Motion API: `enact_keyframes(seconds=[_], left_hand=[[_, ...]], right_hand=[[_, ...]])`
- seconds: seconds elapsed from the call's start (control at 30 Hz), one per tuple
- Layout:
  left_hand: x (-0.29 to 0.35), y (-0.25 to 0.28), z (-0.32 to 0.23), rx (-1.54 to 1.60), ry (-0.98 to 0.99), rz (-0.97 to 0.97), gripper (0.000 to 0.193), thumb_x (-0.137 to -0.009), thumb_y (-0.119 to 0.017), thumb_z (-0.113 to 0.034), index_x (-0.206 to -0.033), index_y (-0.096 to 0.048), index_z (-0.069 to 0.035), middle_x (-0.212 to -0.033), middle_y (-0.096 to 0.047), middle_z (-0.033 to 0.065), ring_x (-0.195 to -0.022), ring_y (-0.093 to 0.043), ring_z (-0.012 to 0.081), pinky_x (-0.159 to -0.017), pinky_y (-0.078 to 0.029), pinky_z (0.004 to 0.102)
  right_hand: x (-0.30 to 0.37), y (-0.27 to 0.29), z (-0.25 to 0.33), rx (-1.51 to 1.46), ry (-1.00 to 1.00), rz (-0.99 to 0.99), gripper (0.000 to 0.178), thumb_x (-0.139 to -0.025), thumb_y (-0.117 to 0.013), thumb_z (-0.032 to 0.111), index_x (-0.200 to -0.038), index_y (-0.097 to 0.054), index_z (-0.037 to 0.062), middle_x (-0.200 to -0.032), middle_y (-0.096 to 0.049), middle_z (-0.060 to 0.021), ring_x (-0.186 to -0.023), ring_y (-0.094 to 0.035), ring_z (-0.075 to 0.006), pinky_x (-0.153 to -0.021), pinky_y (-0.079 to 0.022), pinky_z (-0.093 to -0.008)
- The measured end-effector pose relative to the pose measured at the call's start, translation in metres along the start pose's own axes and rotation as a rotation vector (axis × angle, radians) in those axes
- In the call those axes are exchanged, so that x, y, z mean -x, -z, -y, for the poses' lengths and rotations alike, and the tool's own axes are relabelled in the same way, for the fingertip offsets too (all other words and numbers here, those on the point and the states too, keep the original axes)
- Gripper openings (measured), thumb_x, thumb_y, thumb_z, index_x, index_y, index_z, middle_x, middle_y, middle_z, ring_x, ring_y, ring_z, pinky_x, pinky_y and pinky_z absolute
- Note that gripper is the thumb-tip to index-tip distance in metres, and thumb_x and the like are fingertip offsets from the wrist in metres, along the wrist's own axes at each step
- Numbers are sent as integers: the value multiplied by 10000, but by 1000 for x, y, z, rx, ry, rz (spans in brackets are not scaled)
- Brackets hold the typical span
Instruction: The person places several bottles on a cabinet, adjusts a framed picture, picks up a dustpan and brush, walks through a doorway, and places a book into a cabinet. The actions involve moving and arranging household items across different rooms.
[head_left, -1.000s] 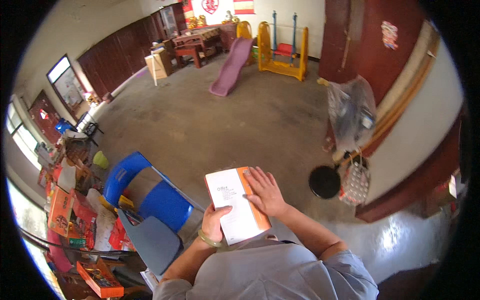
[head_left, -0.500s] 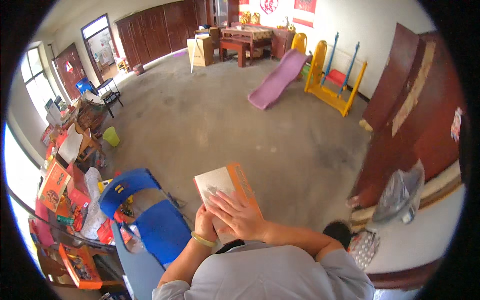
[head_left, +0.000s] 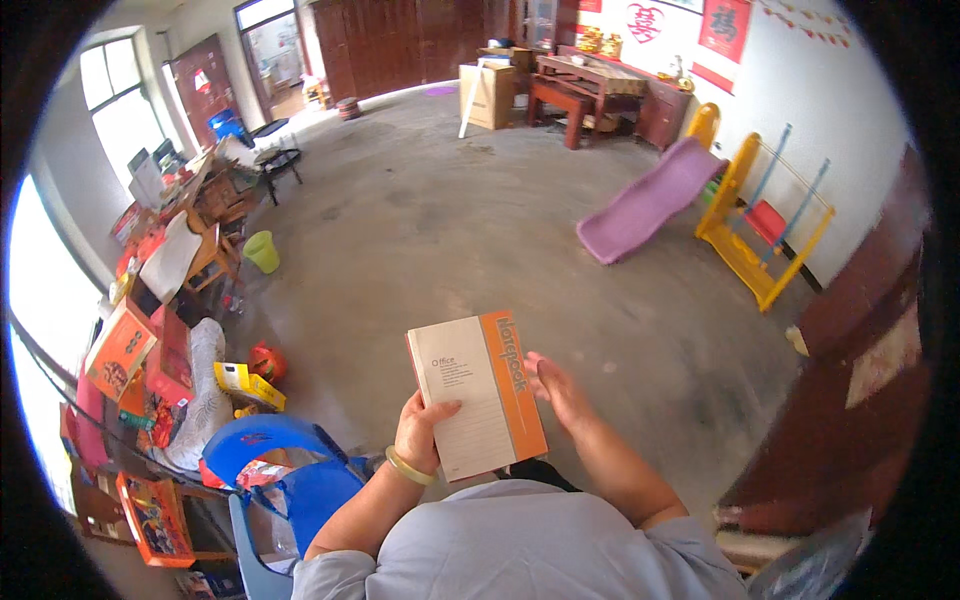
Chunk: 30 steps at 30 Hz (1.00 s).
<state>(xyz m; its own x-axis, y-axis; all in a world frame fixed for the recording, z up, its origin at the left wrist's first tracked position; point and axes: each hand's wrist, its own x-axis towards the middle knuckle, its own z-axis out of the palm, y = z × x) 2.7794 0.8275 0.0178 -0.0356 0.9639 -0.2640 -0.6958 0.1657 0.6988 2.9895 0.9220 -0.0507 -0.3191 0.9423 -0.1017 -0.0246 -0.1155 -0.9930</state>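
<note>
A notebook (head_left: 470,425) with a cream cover and an orange band down its right side is held upright in front of my chest. My left hand (head_left: 420,432) grips its left edge, the thumb lying on the cover and the other fingers hidden behind it. A pale bangle circles that wrist. Just off the notebook's right edge is my right hand (head_left: 562,393), fingers stretched out and holding nothing.
Beside me on the left stands a blue chair (head_left: 320,500), with boxes (head_left: 122,345) and clutter along the wall. Farther off are a green bin (head_left: 262,251), a purple slide (head_left: 650,205), a yellow swing frame (head_left: 735,235) and a cardboard box (head_left: 488,95).
My right hand has come off the notebook's cover and moved to its right, leaving the cover uncovered. The left hand keeps its hold. The view has turned left.
</note>
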Motion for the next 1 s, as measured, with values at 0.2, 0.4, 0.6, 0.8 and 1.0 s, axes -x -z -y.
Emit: enact_keyframes(seconds=[0.2, 0.4, 0.6, 0.8, 1.0], left_hand=[[-135, -14, -40, -14, -101, -161, 449, -724, -585, 0, -1160, -482, 22, -1094, -579, 144, -994, -573, 268, -883, -465, 393], [-251, -28, -78, 5, -213, -288, 439, -743, -568, -28, -1169, -475, 27, -1095, -569, 155, -996, -570, 268, -869, -469, 391], [-356, -21, -121, -15, -215, -405, 442, -742, -570, -88, -1163, -487, 16, -1080, -580, 158, -958, -583, 279, -843, -478, 404], [-499, -6, -165, 90, -207, -330, 429, -763, -557, -42, -1176, -471, 34, -1101, -564, 165, -996, -572, 280, -862, -475, 398], [-682, 16, -230, 144, -124, -195, 419, -774, -550, -32, -1182, -473, 22, -1107, -566, 152, -991, -573, 271, -868, -471, 382]], right_hand=[[-157, 1, 27, -477, -268, 464, 571, -926, -427, 502, -1254, -492, 40, -1197, -558, -107, -1088, -528, -175, -892, -433, -328], [-313, 3, 74, -531, -299, 657, 608, -897, -552, 390, -1327, -384, -4, -1213, -536, -109, -1111, -511, -173, -922, -423, -325], [-429, -3, 100, -403, -280, 709, 658, -860, -604, 147, -1396, -257, -11, -1241, -499, -138, -1147, -493, -208, -960, -411, -342], [-574, -5, 97, -329, -225, 608, 635, -824, -594, 53, -1383, -301, -16, -1202, -528, -141, -1103, -509, -203, -956, -397, -335], [-749, -1, 111, -266, -104, 495, 621, -814, -582, 27, -1370, -312, -29, -1203, -535, -139, -1098, -516, -201, -955, -397, -335]])
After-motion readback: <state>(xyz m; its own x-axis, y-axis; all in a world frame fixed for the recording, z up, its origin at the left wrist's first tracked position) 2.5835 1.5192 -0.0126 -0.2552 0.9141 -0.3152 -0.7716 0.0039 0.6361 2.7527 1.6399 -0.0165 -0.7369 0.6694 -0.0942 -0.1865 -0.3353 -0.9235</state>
